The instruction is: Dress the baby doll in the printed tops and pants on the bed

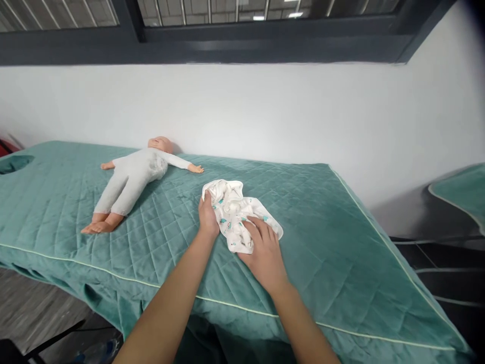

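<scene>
"How many hands were at work?"

"Two. The left hand [208, 215] was at the left edge of the cloth [233, 210], its thumb closed against it and its fingers hidden in the folds. The right hand [263, 247] was on the cloth's near right part, fingers bent and slightly apart; whether they pinched it, I couldn't tell."

"Only one cloth?"

"One, white with small green prints. It lay bunched on the bed [303, 202], right of the doll [134, 169] and in front of the person."

"And how many dolls?"

"One, in a white suit, lying toward the far left of the bed. Its two arms were stretched out to the sides, and its two bare feet pointed to the near left."

"What else?"

"One hole [15, 164] in the bed at the left, one white wall [265, 111] on the far side, one dark window frame [265, 48] above it, and one more green cover [462, 194] at the far right."
</scene>
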`<action>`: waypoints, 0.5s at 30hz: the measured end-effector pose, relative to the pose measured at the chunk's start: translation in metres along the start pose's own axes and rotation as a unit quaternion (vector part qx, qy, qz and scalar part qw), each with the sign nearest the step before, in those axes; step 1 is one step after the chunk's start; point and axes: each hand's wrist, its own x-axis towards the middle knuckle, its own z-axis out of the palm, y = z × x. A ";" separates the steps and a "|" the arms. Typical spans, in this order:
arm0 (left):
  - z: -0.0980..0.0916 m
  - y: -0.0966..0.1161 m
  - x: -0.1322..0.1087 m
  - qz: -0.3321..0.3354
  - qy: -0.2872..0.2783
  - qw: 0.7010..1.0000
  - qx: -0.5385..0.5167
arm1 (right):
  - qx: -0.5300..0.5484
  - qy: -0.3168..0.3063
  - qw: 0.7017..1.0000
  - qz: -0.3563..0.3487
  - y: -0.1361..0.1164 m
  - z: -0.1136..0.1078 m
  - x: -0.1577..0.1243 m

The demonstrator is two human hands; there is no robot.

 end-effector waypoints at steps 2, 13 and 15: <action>0.000 -0.002 0.000 0.015 0.013 1.000 0.020 | 0.037 0.029 0.999 0.016 0.001 0.001 0.001; -0.005 -0.005 0.003 0.021 0.015 0.997 0.070 | 0.516 0.249 0.751 0.328 0.032 -0.053 -0.002; -0.006 -0.006 0.003 0.022 0.006 0.997 0.069 | 0.463 0.296 0.773 0.318 0.045 -0.085 -0.001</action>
